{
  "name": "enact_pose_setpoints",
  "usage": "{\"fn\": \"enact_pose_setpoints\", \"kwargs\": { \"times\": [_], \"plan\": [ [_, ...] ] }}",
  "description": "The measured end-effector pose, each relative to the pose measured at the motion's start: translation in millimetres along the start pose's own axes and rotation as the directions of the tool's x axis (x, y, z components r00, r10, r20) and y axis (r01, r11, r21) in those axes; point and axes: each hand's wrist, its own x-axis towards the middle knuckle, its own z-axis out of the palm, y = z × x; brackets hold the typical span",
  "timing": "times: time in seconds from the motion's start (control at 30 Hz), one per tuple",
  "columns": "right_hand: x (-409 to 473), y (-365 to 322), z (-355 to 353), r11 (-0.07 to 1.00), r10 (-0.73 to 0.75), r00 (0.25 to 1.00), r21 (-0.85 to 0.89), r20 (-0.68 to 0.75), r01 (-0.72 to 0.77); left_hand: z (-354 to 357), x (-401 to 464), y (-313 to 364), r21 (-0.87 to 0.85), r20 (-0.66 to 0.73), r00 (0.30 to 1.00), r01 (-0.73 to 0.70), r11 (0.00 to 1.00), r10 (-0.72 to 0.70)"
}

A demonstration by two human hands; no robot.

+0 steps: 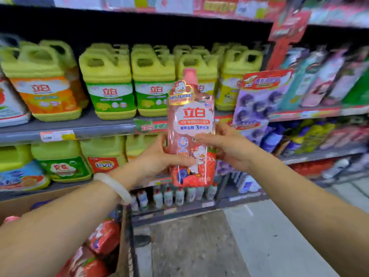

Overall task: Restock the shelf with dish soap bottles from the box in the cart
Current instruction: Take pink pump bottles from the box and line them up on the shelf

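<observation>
A pink dish soap bottle (pixel 191 116) with a duck and strawberry label and a pink cap stands upright in the air in front of the shelf (pixel 79 127). My left hand (pixel 159 156) grips its lower left side, thumb across the front. My right hand (pixel 225 144) holds its right side with fingers laid over the label. At the lower left, the cardboard box (pixel 30 198) in the cart (pixel 125 236) holds more red-labelled bottles (pixel 103 236), partly hidden under my left forearm.
Yellow-green detergent jugs (pixel 107 80) fill two shelf levels. Small white bottles (pixel 179 196) line the bottom shelf. Purple and mixed packs (pixel 259 100) crowd the shelves at right. Grey floor (pixel 219 246) lies ahead, with a shoe tip (pixel 141 239) beside the cart.
</observation>
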Motion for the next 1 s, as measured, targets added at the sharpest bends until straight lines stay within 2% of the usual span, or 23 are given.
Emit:
{"fn": "enact_pose_setpoints", "kwargs": {
  "times": [0.23, 0.53, 0.8, 1.0],
  "plan": [
    [-61.0, -55.6, -155.3, 0.991, -0.134, 0.982, -0.024, -0.136, 0.132, 152.9, 51.0, 69.6, 0.107, 0.175, 0.980, -0.113, 0.988, 0.094],
    [-106.5, -95.0, -303.5, 0.974, -0.224, 0.921, -0.087, -0.318, 0.207, 294.5, 125.4, 126.7, 0.166, 0.404, 0.898, -0.258, 0.952, 0.173],
    [-82.3, -101.4, -429.4, 0.970, -0.242, 0.881, -0.074, -0.407, 0.233, 395.5, 227.9, 144.3, 0.169, 0.497, 0.840, -0.338, 0.926, 0.216],
    [-33.3, -158.9, -533.1, 0.950, -0.311, 0.842, -0.143, -0.441, 0.277, 462.6, 328.4, 203.9, 0.165, 0.544, 0.788, -0.438, 0.884, 0.289]
  ]
}}
